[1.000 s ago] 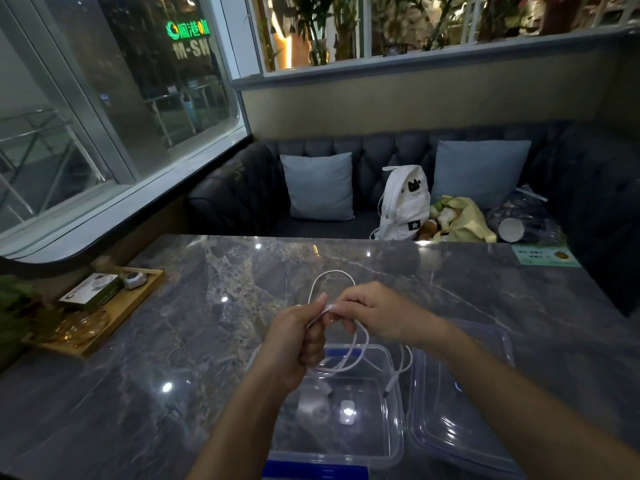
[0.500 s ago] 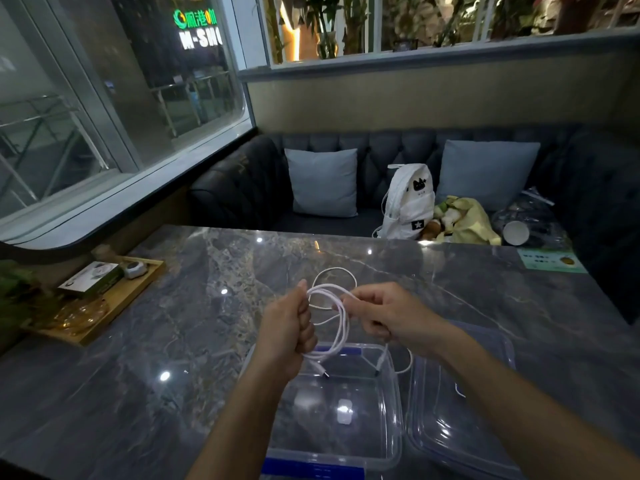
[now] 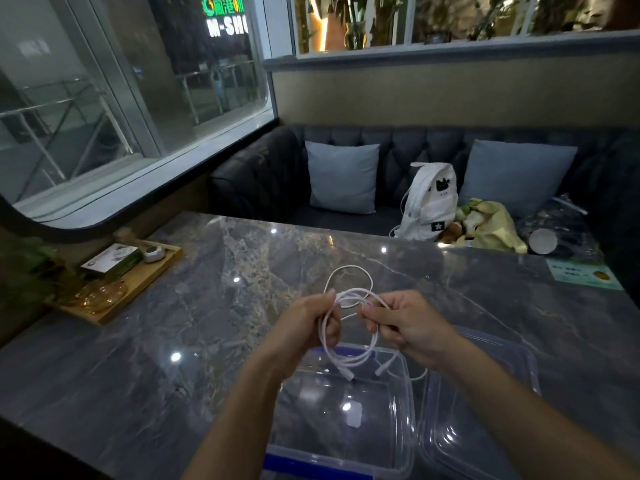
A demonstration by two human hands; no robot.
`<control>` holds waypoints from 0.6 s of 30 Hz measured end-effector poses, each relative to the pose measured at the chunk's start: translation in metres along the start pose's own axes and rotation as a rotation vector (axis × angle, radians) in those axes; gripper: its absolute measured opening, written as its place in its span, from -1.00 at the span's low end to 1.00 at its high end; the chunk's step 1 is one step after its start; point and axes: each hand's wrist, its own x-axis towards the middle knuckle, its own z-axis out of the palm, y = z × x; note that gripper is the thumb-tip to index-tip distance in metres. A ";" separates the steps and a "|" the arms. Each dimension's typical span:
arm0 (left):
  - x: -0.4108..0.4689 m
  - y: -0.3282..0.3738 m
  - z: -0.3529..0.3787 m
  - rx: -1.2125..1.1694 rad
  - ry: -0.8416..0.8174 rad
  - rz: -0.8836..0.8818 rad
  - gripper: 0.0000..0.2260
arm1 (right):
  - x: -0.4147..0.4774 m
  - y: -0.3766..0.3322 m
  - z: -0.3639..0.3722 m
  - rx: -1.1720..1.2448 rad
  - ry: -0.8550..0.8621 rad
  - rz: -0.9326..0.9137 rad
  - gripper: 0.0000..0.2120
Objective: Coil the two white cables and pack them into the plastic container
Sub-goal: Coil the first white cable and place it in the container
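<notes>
The white cable (image 3: 349, 327) hangs in loose loops between my two hands, above the far edge of the clear plastic container (image 3: 405, 403), with two plug ends dangling just over its open top. My left hand (image 3: 308, 323) has its fingers (image 3: 334, 327) curled closed around the left side of the loops, and my right hand (image 3: 401, 323) pinches the strand on the right side between thumb and fingers, also closed on the cable. One loop arches up past my hands toward the far side. I cannot tell whether this bundle is one cable or both. The container sits on the near part of the grey marble counter (image 3: 207, 323), with a blue strip along its near rim and a small white square showing at its bottom. Its clear lid (image 3: 485, 427) lies just to the right, touching or almost touching it. Far left on the counter is a wooden tray (image 3: 138, 289) with a small box and an amber glass dish. Beyond the counter, a dark sofa (image 3: 263, 181) holds two pale cushions and a white backpack (image 3: 429, 202).
</notes>
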 end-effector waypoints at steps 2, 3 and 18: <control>0.002 0.007 -0.009 0.177 -0.041 0.007 -0.66 | 0.001 -0.001 -0.003 -0.053 0.004 0.023 -0.76; 0.004 0.010 -0.010 0.179 -0.089 -0.021 -0.65 | 0.001 -0.002 -0.004 -0.085 -0.005 0.031 -0.75; 0.042 0.007 0.010 -0.294 -0.362 -0.309 -0.71 | 0.004 -0.017 -0.026 -0.300 0.076 -0.026 -0.85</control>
